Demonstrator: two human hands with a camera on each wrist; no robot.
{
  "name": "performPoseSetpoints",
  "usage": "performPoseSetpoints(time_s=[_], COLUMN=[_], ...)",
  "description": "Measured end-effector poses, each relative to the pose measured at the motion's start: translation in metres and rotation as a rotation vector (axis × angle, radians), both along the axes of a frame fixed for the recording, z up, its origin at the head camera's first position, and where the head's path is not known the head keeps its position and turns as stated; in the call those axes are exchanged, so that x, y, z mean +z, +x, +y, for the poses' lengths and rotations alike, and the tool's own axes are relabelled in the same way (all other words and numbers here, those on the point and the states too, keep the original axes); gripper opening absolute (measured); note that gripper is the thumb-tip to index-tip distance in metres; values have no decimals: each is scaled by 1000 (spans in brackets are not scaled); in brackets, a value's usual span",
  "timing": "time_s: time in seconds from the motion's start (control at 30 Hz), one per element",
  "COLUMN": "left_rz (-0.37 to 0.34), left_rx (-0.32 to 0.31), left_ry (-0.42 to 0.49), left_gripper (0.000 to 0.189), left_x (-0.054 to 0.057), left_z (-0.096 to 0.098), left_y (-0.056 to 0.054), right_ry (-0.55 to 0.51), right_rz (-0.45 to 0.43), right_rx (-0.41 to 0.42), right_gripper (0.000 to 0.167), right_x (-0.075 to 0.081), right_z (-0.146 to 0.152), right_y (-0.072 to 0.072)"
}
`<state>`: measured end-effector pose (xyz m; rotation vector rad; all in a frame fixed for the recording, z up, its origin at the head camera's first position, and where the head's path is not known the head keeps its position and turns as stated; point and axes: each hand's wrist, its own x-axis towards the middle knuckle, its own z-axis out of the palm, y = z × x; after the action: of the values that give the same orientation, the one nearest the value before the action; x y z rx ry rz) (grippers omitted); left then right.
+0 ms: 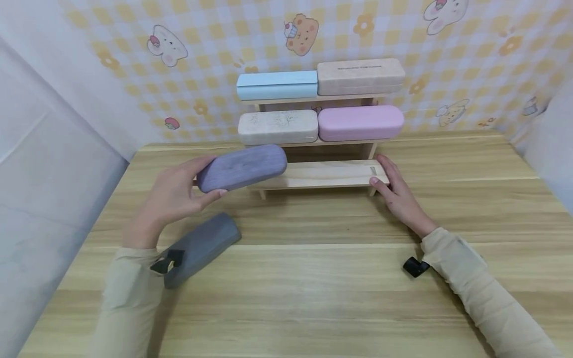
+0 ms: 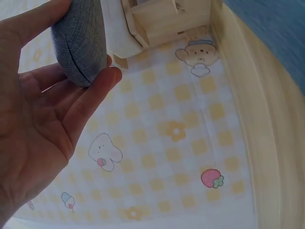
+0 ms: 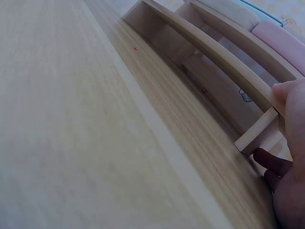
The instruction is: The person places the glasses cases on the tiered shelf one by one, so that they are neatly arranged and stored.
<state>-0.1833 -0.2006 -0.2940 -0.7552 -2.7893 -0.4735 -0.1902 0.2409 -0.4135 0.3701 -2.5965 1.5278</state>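
Note:
A blue-grey fabric glasses case [image 1: 241, 168] is pinched at its left end by my left hand [image 1: 172, 194], thumb on the near side. It is held in front of the left end of a three-step wooden rack's bottom shelf [image 1: 331, 174]. The left wrist view shows the fingers curled about the case's end [image 2: 83, 43]. My right hand [image 1: 400, 201] grips the right end of that bottom shelf, thumb on top; in the right wrist view, fingers sit low beside the rack's leg [image 3: 259, 131]. A dark grey case [image 1: 203, 248] lies on the table, partly behind the left forearm.
On the middle step are a whitish patterned case [image 1: 278, 127] and a pink case [image 1: 360, 123]. The top step bears a light blue case [image 1: 277, 85] and a beige case [image 1: 360, 77]. Behind stands a yellow-checked wall covering [image 1: 215, 64]. Wood-grain table [image 1: 304, 293] extends toward me.

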Motion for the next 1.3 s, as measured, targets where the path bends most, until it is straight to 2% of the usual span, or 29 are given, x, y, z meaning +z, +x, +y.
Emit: performPoseSetpoints(time_s=[0.27, 0.47, 0.73, 0.97, 1.3], left_rz=[-41, -54, -80, -78, -111], left_rx=[-32, -74, -97, -96, -90], left_ry=[-2, -31, -42, -65, -95], left_gripper=[68, 70, 70, 71, 69], left_x=[4, 0, -2, -8, -16], left_z=[24, 42, 58, 61, 60], left_y=[-9, -19, -24, -28, -33], right_ry=[-9, -4, 7, 4, 2], right_rz=[27, 29, 23, 30, 20], right_rx=[3, 5, -6, -6, -6], right_gripper=[58, 58, 58, 57, 58], right_x=[-4, -4, -4, -4, -3], right_z=[0, -1, -1, 0, 0], right_y=[-2, -1, -2, -3, -2])
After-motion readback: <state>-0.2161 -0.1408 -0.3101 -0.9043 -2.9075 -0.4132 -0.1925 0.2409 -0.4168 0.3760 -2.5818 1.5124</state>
